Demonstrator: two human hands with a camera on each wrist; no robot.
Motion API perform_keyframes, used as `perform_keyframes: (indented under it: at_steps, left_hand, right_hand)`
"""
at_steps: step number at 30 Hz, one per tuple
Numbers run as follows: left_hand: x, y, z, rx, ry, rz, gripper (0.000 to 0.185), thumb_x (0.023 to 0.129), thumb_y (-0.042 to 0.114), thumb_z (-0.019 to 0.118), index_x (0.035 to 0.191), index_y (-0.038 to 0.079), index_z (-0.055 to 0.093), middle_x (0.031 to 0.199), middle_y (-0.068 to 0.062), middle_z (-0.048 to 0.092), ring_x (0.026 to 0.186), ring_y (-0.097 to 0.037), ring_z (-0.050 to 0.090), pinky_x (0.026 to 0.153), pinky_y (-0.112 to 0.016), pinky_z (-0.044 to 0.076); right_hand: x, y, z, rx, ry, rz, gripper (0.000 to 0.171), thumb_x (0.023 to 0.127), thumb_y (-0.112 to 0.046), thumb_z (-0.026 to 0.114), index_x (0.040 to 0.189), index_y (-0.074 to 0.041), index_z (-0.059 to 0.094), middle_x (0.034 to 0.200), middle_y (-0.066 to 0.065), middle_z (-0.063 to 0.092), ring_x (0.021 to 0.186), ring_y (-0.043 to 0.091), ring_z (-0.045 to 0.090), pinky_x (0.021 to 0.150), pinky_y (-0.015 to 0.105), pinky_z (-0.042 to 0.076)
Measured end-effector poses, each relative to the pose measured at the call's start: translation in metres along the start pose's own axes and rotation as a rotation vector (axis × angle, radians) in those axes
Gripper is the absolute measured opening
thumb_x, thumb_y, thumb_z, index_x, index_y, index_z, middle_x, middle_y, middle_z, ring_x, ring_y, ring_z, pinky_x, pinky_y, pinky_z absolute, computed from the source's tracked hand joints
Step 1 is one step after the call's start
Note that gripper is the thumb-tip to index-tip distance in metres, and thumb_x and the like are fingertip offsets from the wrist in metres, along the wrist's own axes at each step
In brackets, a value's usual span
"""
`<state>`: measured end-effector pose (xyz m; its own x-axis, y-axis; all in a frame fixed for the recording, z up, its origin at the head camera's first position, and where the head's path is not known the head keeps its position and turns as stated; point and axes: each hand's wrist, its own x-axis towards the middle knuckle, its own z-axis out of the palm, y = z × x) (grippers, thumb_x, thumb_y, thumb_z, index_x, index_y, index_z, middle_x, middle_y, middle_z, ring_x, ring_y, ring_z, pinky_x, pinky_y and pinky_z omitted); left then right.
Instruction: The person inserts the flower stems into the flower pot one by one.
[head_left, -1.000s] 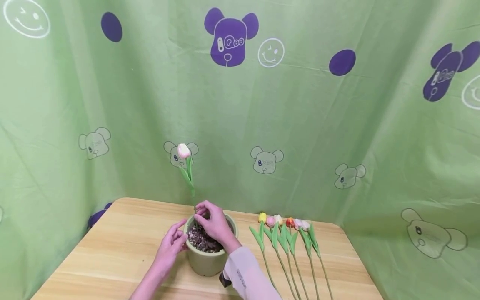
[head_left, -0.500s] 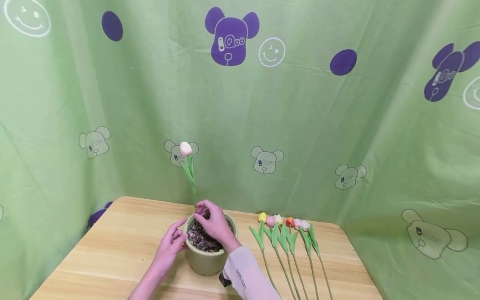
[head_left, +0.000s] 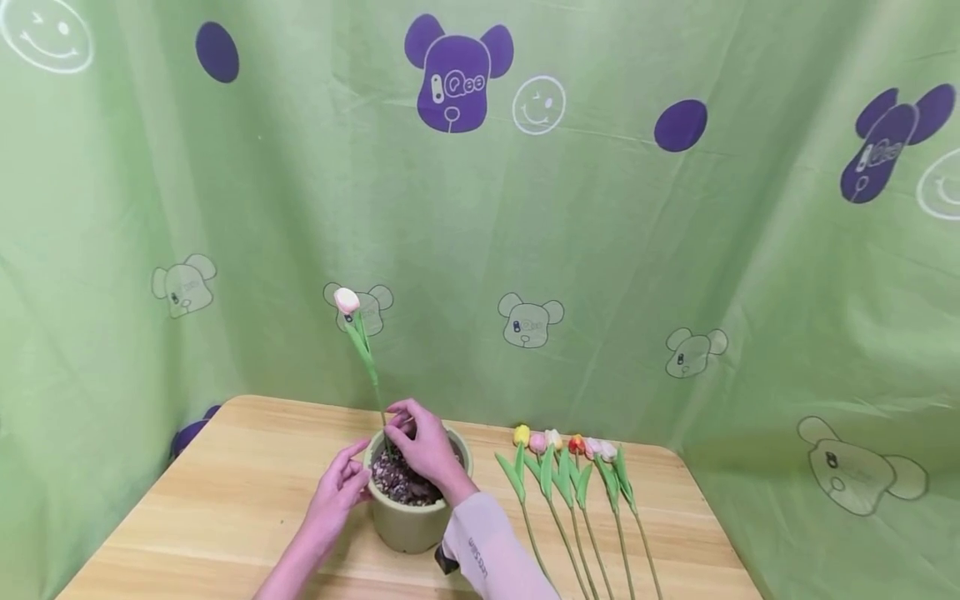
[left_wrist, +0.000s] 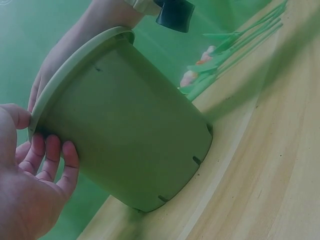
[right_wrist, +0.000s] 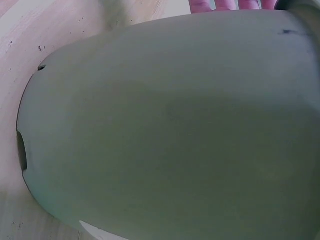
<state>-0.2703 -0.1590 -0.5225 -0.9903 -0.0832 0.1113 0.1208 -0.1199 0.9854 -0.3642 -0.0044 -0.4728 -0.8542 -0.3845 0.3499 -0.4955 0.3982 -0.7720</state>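
Note:
A pale green pot [head_left: 408,523] filled with brown gravel [head_left: 399,486] stands on the wooden table [head_left: 225,492]. A pink-white tulip [head_left: 347,300] rises from it on a green stem, leaning left. My right hand [head_left: 423,446] reaches over the pot and pinches the stem at its base, just above the gravel. My left hand [head_left: 337,496] rests against the pot's left side; the left wrist view shows the left hand [left_wrist: 30,175] with its thumb at the rim and relaxed fingers on the wall of the pot [left_wrist: 125,125]. The right wrist view is filled by the pot [right_wrist: 170,125].
Several tulips [head_left: 570,467] in yellow, pink, red and white lie side by side on the table to the right of the pot, stems toward me. Green printed cloth [head_left: 525,250] hangs close behind and on both sides. Bare wood lies left of the pot.
The tulip's head has swung to the left, so the stem now leans more. Both hands stay at the pot.

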Motion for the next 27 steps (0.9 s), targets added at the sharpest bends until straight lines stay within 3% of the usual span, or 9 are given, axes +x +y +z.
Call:
perform_keyframes:
  at_steps: [16,27]
  left_hand:
    - [0.000,-0.002,0.003,0.025,-0.004,0.013,0.056,0.103,0.004,0.053,0.157,0.002,0.036,0.108,-0.017,0.063,0.094,-0.017,0.066,0.087,-0.027,0.061]
    - [0.001,-0.002,0.002,0.024,0.006,-0.006,0.057,0.103,0.003,0.052,0.157,0.003,0.036,0.108,-0.018,0.062,0.094,-0.017,0.065,0.088,-0.026,0.061]
  right_hand:
    - [-0.002,0.000,-0.006,0.035,0.039,0.044,0.027,0.099,-0.018,0.068,0.126,-0.016,0.067,0.106,-0.003,0.071,0.092,0.007,0.065,0.085,0.025,0.058]
    - [-0.012,0.003,-0.050,0.101,0.098,0.062,0.026,0.100,-0.013,0.066,0.126,-0.011,0.067,0.108,0.003,0.069,0.096,0.014,0.064,0.082,0.024,0.060]
